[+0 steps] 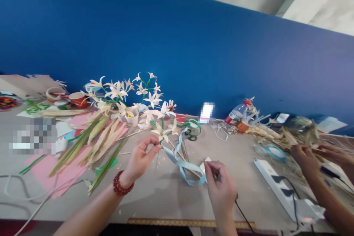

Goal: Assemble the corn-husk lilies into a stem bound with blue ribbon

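Observation:
My left hand [142, 158], with a red bead bracelet at the wrist, pinches thumb and forefinger at the base of a white artificial flower [162, 131]. A light blue ribbon [181, 163] starts beside those fingertips and curls in loose loops toward my right hand [221, 182]. The fingers of that hand are closed; something small and dark shows between them, too hidden to name. A black cord [243, 212] runs down from beside it. Just behind the right fingertips lies a small white piece [204, 165]. More white flowers on green stems [142, 90] stand beyond my left hand.
Dried husks [103, 147] and pink paper [52, 173] spread over the left. Scissors [191, 138] lie behind the ribbon. A power strip [275, 188], a bottle [236, 113] and another person's hands [306, 160] are at right. A ruler [190, 222] edges the table front.

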{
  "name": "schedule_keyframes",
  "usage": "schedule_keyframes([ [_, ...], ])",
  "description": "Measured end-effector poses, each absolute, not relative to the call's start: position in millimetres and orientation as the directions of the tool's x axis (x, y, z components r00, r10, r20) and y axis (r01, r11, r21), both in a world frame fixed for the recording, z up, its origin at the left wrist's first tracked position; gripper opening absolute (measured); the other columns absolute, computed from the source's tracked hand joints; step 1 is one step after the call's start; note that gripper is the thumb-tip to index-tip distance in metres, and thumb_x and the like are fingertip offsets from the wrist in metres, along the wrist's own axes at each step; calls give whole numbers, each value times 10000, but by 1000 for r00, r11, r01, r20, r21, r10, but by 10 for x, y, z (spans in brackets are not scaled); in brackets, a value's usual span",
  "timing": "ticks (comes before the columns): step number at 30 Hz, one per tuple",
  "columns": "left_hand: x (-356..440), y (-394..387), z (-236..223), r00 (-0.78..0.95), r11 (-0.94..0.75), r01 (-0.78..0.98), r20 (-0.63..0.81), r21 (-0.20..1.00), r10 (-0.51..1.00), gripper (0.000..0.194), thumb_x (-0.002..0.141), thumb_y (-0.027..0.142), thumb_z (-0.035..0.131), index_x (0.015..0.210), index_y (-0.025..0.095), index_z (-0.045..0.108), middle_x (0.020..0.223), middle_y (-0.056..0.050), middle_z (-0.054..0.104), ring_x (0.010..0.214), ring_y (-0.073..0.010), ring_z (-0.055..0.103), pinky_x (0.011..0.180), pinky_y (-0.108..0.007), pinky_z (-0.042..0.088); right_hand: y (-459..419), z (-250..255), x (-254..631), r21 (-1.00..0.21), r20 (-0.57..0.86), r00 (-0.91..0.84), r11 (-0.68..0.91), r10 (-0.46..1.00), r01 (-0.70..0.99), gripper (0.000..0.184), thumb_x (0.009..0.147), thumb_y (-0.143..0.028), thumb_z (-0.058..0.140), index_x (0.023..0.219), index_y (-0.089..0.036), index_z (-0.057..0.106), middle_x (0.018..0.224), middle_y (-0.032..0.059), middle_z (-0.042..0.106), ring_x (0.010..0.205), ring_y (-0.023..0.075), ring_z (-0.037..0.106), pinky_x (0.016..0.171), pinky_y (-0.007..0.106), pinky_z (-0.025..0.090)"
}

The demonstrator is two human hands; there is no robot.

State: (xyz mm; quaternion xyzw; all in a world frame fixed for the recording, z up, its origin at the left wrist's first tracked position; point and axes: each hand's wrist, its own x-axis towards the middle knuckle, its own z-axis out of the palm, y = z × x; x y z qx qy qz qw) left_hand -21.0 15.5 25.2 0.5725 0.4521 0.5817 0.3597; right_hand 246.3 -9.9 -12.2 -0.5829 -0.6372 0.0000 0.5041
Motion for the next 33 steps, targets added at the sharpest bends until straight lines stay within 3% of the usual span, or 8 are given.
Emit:
schedule_keyframes([
  [3, -173, 125, 274, -75, -318, 112, 327, 941, 942, 94, 827, 274, 633, 799, 184, 634, 812, -32, 633, 805, -191, 583, 786, -292, 450, -53, 21, 2311, -590, 656, 114, 413, 746, 694, 199, 885, -309, 621, 719, -204, 590, 672, 19, 626, 591, 175, 578, 633, 309, 450],
  [7, -128, 115, 279, -69, -312, 136, 323, 940, 944, 112, 832, 287, 632, 790, 183, 631, 805, -37, 644, 807, -198, 591, 786, -302, 452, 0, 273, 1996, -630, 674, -42, 604, 737, 487, 66, 894, -191, 591, 932, -210, 642, 911, 72, 681, 868, 218, 642, 805, 358, 497],
  [11, -75, 102, 282, -60, -352, 157, 365, 923, 929, 101, 834, 273, 636, 780, 189, 623, 804, -37, 651, 825, -204, 602, 793, -306, 453, 67, 523, 1699, -641, 653, -163, 655, 739, 400, 158, 863, -191, 623, 1019, -217, 623, 978, 77, 646, 812, 195, 625, 756, 345, 517],
  [19, -9, 49, 391, -9, -414, 261, 431, 872, 902, 104, 851, 200, 598, 747, 194, 591, 773, -24, 650, 768, -184, 614, 747, -286, 449, 191, 533, 1544, -753, 551, -126, 556, 825, 351, 125, 836, -261, 647, 916, -207, 568, 813, 17, 584, 735, 173, 582, 717, 310, 497],
  [26, 26, 95, 373, 14, -466, 288, 483, 837, 876, 86, 841, 175, 598, 758, 195, 604, 780, -32, 666, 766, -188, 616, 748, -292, 452, 170, 503, 1501, -775, 554, -22, 526, 832, 350, 142, 822, -224, 647, 915, -211, 541, 789, 4, 577, 711, 165, 574, 708, 295, 483],
  [33, 52, 97, 419, -9, -433, 226, 447, 873, 895, 89, 827, 194, 612, 739, 204, 620, 773, -31, 676, 757, -199, 619, 742, -293, 449, 196, 412, 1498, -848, 490, 14, 474, 871, 237, 108, 834, -239, 631, 831, -205, 529, 723, -17, 540, 674, 145, 545, 635, 252, 454],
])
